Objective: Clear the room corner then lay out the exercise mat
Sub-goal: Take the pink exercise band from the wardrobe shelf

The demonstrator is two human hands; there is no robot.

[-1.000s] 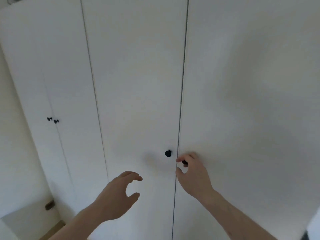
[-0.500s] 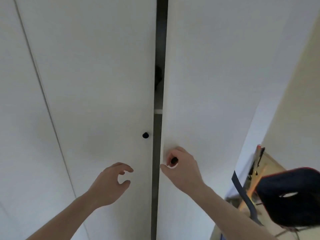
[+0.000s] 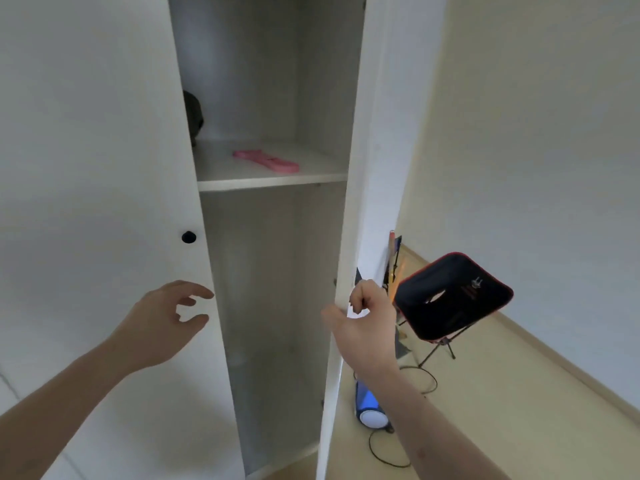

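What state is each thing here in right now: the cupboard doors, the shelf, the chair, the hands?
Right door: swung open, edge-on to the camera.
Left door: closed, its black knob untouched.
Shelf: holds a flat pink item and a dark object, partly hidden.
Folding chair: unfolded, standing on the floor.
Right hand: grips the open door's edge.
Left hand: open, holding nothing.
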